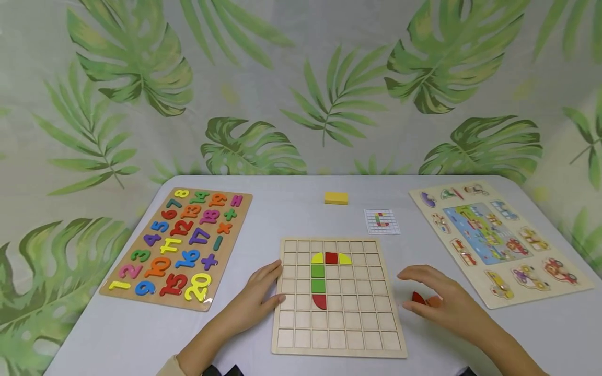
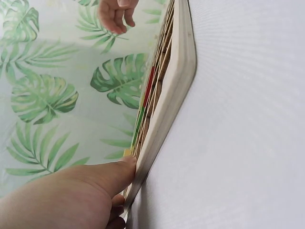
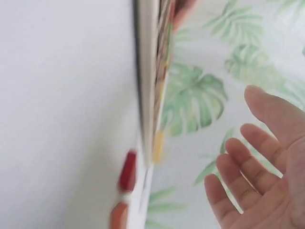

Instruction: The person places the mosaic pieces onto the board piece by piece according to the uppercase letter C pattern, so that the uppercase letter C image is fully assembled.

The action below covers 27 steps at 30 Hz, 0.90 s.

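Note:
A wooden grid board (image 1: 357,337) lies on the table. In it, two yellow quarter-round pieces (image 1: 345,259) flank a red square (image 1: 331,258); two green squares (image 1: 318,285) run down from the left one to a red quarter-round piece (image 1: 320,301). My left hand (image 1: 256,298) touches the board's left edge with thumb and fingertips, fingers extended. To the right of the board my right hand (image 1: 442,297) hovers with fingers spread, holding nothing. Partly behind it are a loose red piece (image 1: 417,297) and an orange piece (image 1: 433,301), both also visible in the right wrist view.
A small pattern card (image 1: 382,222) and a yellow block (image 1: 336,198) lie beyond the board. On the left is a number puzzle (image 1: 176,245); a picture puzzle (image 1: 484,235) with vehicles lies on the right. A leaf-patterned cloth (image 1: 329,99) hangs behind the table.

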Tool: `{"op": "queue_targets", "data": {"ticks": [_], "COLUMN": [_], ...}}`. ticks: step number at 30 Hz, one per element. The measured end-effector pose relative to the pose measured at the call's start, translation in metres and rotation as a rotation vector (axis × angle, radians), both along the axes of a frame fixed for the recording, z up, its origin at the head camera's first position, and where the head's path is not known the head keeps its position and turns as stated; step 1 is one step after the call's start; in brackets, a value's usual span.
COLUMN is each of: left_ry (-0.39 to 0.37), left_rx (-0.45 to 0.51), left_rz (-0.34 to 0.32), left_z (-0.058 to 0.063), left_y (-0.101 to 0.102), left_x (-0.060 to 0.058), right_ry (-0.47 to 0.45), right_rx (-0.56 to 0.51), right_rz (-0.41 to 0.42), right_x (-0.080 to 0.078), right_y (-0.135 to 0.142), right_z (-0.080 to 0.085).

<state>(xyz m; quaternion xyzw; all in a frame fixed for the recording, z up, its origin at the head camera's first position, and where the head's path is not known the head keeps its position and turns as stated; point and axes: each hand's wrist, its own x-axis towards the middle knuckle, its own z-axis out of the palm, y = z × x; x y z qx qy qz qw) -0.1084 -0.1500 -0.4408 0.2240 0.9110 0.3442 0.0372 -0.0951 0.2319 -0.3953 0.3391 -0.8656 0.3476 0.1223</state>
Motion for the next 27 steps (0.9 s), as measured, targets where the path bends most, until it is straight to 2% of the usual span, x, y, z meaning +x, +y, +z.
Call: {"op": "queue_targets", "data": {"ticks": [7,12,18,22,25,27], "left_ry": [0.018,0.016,0.015,0.007,0.008,0.009], "left_rx": [0.001,-0.001,0.000,0.004,0.005,0.007], "left_rz": [-0.009,-0.009,-0.008,-0.005,-0.004,-0.004], "left_z": [0.001,0.001,0.001,0.002,0.002,0.002], "left_y": [0.001,0.002,0.002,0.001,0.001,0.001], "left_x": [-0.001,-0.001,-0.001,0.000,0.000,0.000], "right_ry": [-0.047,-0.095,-0.131,-0.126,-0.115,-0.119], "right_rx": [0.030,0.021,0.072,0.065,0.079,0.112], "right_rz": [-0.109,-0.083,-0.012,0.033,0.019,-0.023], "right_x": [0.008,0.008,0.003,0.002,0.002,0.004], "right_y": [0.036,0.051,0.063,0.066,0.065,0.063], "right_z": [-0.016,-0.025,-0.034,-0.036,-0.035,-0.032]}}
